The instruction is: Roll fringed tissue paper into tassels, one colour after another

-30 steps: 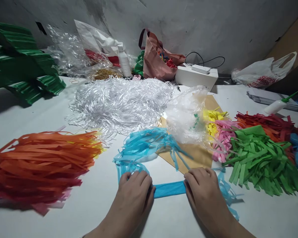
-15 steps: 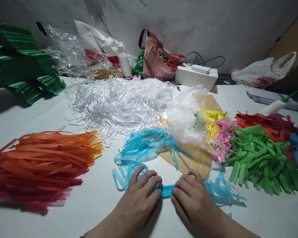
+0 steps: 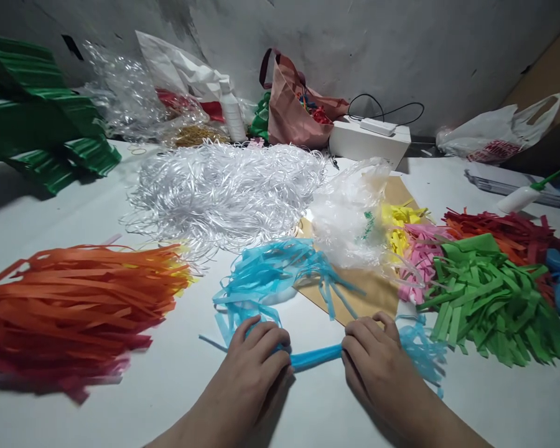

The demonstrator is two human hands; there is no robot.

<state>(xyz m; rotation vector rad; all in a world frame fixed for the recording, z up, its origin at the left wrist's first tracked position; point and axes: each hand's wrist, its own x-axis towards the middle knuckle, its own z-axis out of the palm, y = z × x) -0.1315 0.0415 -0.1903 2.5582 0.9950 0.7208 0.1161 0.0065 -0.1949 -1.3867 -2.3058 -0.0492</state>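
Note:
A blue tissue-paper tassel (image 3: 316, 357) lies across the white table in front of me, its middle rolled into a narrow band. My left hand (image 3: 260, 361) is closed over the left part of this band, and my right hand (image 3: 371, 351) over the right part. Loose blue strips fan out past both hands; my palms and fingers cover the rest. Just beyond my hands rests another bunch of blue paper strips (image 3: 270, 267), partly on a brown paper sheet (image 3: 373, 298).
Orange and red fringed paper (image 3: 84, 292) lies at left; green fringed paper (image 3: 499, 305) is at right. Behind are a heap of white ribbon (image 3: 228, 193), a clear plastic bag (image 3: 350, 218), a pink bag (image 3: 294, 109) and a white box (image 3: 371, 143). A glue bottle (image 3: 518, 200) lies far right.
My hands have moved apart along the rolled band, the left one leftward and the right one rightward. More of the band shows between them, and it looks narrower.

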